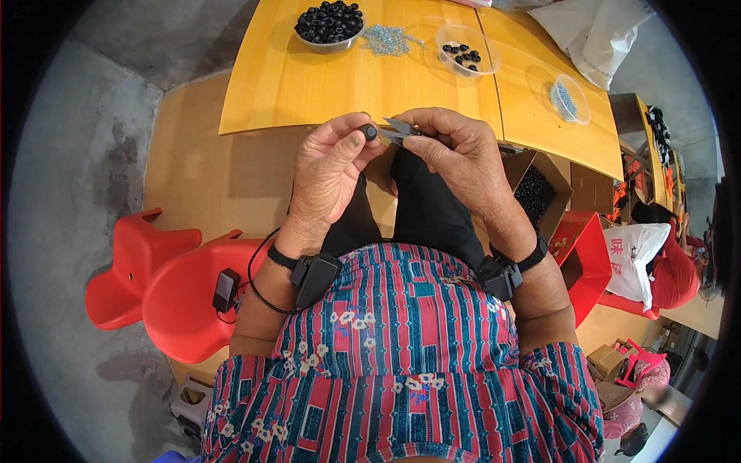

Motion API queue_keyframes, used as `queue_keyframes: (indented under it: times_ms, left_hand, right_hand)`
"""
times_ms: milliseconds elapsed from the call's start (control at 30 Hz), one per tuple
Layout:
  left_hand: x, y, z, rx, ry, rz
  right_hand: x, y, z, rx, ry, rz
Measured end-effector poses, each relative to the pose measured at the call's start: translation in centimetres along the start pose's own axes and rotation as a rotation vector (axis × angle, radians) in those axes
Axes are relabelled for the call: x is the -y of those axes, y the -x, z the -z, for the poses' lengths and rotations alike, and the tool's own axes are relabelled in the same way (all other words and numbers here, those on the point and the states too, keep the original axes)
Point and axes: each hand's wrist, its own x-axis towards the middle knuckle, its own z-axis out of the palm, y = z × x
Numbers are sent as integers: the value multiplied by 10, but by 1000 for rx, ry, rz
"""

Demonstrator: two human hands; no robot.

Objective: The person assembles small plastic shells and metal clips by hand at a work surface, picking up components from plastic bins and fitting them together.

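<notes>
As the small black piece [369, 133] shows against the table's near edge, we record it pinched between thumb and fingers of the left hand [330, 162]. Its grey-centred end face is turned rightward and up toward the camera; its body is too foreshortened for us to fix the long axis. We note the snips [400, 131] gripped in the right hand [455, 150], long axis running roughly left to right, parted blades pointing left at the piece; contact we cannot confirm. Beyond, on the yellow table [309, 92], we observe a heaped bowl [330, 46], small clear bits [387, 40] and a clear tub [488, 59] holding a few black pieces.
</notes>
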Motion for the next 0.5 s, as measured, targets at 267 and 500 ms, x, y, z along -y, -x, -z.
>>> queue_keyframes:
  times_ms: [267,500]
  left_hand:
    - [-1,1,1,-6,12,11]
    - [0,0,2,-11,40,25]
  right_hand:
    - [4,0,1,15,34,-7]
    - [3,2,1,9,-43,-64]
